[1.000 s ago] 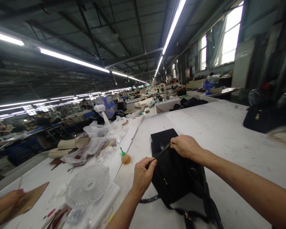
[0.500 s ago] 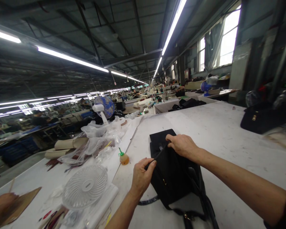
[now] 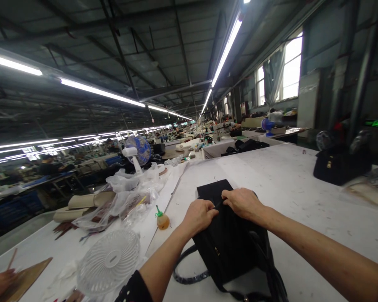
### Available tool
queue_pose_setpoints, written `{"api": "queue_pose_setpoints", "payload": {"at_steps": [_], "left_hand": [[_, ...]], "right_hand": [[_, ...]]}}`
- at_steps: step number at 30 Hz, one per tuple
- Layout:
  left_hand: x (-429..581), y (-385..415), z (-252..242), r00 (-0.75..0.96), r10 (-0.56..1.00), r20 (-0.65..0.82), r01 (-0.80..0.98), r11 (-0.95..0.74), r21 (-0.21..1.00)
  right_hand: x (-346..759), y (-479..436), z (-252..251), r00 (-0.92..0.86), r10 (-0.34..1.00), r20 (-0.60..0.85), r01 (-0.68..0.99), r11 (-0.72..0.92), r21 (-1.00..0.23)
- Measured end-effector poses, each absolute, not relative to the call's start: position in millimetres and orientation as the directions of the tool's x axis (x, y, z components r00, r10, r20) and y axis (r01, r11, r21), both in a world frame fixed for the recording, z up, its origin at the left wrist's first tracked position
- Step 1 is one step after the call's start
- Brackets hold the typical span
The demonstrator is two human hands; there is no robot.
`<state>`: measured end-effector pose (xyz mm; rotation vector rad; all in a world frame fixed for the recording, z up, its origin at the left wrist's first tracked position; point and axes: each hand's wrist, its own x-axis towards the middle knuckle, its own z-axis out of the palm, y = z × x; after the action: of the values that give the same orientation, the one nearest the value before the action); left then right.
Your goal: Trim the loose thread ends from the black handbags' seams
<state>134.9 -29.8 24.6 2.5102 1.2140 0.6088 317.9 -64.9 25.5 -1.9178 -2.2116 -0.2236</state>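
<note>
A black bag (image 3: 227, 251) with a gold zipper pull on its side and long straps lies on the white table in front of me. My left hand (image 3: 201, 214) pinches the bag's upper edge near its flap. Close beside it, my right hand (image 3: 242, 203) grips the same edge from the right, thumb and fingers pressed together. The fingertips partly cover the opening, so what lies inside is hidden. A dark flap (image 3: 214, 188) extends beyond both hands. One looped handle (image 3: 185, 277) rests on the table at the bag's left.
Left of the bag stand a small bottle (image 3: 162, 219) of amber liquid and a white fan grille (image 3: 111, 260). Plastic wrapping (image 3: 126, 197) is heaped behind them. Another person's hand (image 3: 1, 283) is over a brown board at lower left. Another black bag (image 3: 340, 165) sits at far right.
My left hand has moved up and right along the bag's edge, closer to my right hand. The opening between them looks narrower. The view has shifted slightly.
</note>
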Motion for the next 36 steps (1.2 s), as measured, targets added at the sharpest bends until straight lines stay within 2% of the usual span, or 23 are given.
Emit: {"api": "queue_pose_setpoints", "payload": {"at_steps": [5,12,15,18,24,28,33,36], "left_hand": [[134.4,-34.9,26.7,0.507,0.854,0.119,0.673,-0.478,0.564],[143.2,-29.2,25.3,0.630,0.774,0.066,0.466,-0.445,0.765],[152.3,-20.6,21.3,0.633,0.774,0.020,0.453,-0.391,0.801],[163.4,-10.4,18.7,0.601,0.796,0.074,0.496,-0.444,0.746],[175.5,-3.4,15.4,0.575,0.775,0.263,0.601,-0.618,0.506],[177.8,-5.2,16.3,0.585,0.750,0.308,0.634,-0.660,0.404],[188.3,4.9,18.1,0.563,0.791,0.239,0.674,-0.606,0.422],[194.8,12.7,14.0,0.609,0.744,0.275,0.611,-0.661,0.436]], "right_hand": [[342.7,-77.7,25.3,-0.049,0.964,0.263,0.988,0.086,-0.128],[349.3,-70.6,23.6,0.013,0.966,0.259,0.994,0.016,-0.109],[347.2,-66.2,23.6,0.027,0.965,0.261,0.996,-0.003,-0.088],[345.7,-64.3,23.9,0.041,0.965,0.260,0.996,-0.020,-0.086],[343.4,-63.1,24.7,0.066,0.960,0.271,0.996,-0.045,-0.083],[342.2,-60.5,24.1,0.073,0.959,0.275,0.996,-0.055,-0.072],[342.4,-62.5,22.1,0.061,0.950,0.306,0.997,-0.046,-0.056],[345.7,-69.8,20.5,0.056,0.947,0.316,0.996,-0.031,-0.085]]}}
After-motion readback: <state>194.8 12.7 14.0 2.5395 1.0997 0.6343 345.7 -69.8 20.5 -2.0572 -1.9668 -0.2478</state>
